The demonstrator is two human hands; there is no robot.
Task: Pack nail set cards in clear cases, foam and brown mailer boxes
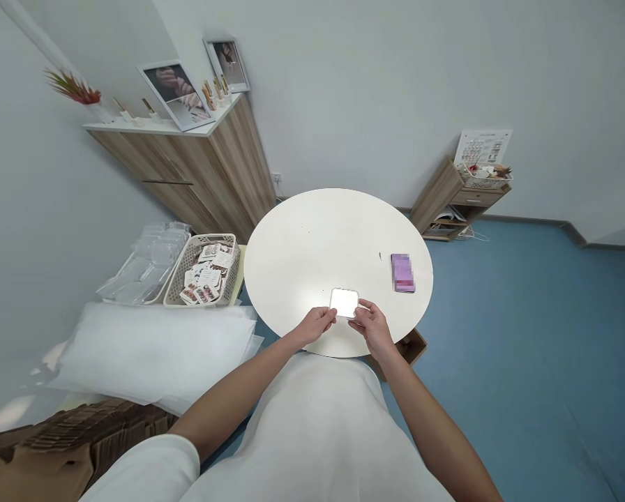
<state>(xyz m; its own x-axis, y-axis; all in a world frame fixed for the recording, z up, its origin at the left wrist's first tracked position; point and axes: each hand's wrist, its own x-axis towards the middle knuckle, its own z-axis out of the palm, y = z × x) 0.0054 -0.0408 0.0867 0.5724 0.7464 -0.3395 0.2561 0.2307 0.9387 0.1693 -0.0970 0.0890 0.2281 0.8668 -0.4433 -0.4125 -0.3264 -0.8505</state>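
Observation:
Between my two hands, over the near part of the round white table, is a small white square-shaped thing with rounded corners. Its face is washed out by glare, so I cannot tell its kind. My left hand grips its left lower corner, thumb on top. My right hand holds its right edge between thumb and fingers. To the right on the table lies a purple, blurred-out rectangular object. A tiny dark bit lies near it.
Left of the table, a plastic basket holds printed cards beside stacked clear trays. White sheets and folded cardboard lie nearer. A wooden cabinet stands behind left, a small shelf unit behind right. Blue floor extends right.

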